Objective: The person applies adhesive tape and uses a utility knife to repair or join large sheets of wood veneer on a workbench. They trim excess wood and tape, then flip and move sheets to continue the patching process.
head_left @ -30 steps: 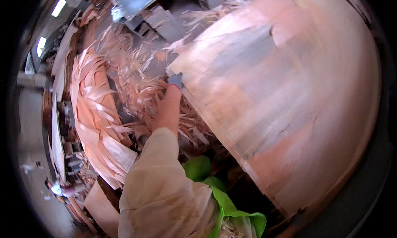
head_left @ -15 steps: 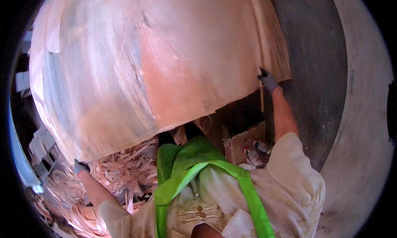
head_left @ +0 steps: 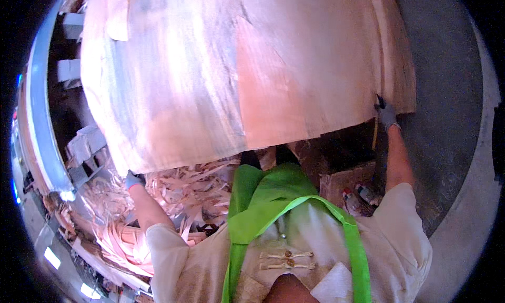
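A large, thin sheet of wood veneer (head_left: pixel 194 87), pinkish tan with grey streaks and an orange patch, spreads out in front of me. My left hand (head_left: pixel 135 180), in a grey glove, is closed on its near left corner, with the fingers partly hidden by the sheet. Toward the near right edge, my right hand (head_left: pixel 386 114), in a grey glove with dark fingertips, grips the sheet beside a raised lengthwise fold (head_left: pixel 380 45). Below that hand hangs a narrow yellowish strip (head_left: pixel 374 134).
Veneer scraps (head_left: pixel 184 195) are heaped under the near edge, around my legs. Bottles (head_left: pixel 351 199) stand by a brownish block (head_left: pixel 342 182) at right. A dark surface (head_left: pixel 442 92) lies right of the sheet. Left are a pale blue rail (head_left: pixel 41 113) and grey blocks (head_left: pixel 87 144).
The view has swung left, so the sheet and both hands appear further right and more of the left side shows. Both hands keep hold of the veneer sheet.
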The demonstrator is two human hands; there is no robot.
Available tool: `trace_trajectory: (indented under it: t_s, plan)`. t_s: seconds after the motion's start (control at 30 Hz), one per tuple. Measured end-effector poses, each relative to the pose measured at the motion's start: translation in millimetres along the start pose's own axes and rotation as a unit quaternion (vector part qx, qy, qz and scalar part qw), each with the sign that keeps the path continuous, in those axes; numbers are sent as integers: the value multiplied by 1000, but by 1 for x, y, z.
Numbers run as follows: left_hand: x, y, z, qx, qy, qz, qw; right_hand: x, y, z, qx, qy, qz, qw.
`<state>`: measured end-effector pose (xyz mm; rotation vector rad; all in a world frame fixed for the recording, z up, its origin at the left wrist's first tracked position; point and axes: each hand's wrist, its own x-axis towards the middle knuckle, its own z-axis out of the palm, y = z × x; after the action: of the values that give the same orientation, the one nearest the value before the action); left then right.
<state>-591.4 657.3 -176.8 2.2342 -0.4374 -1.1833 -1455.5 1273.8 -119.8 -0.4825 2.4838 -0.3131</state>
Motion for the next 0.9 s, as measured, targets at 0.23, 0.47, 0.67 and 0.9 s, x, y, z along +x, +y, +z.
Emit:
trace_trajectory:
  t_s: [0.23,0.47,0.67,0.9]
  plan:
    - [-216,10,127,416,206,463,755,-48,2,-1,-48,125,74,988]
    - [-449,-135,212,420,-493,561,516,-107,-14,39,-29,150,114,982]
    - [-499,-152,231,614,-327,674,249,-208,79,54,93,200,194,956]
    - [-507,-148,236,679,-327,616,230,-260,52,23,31,159,256,953]
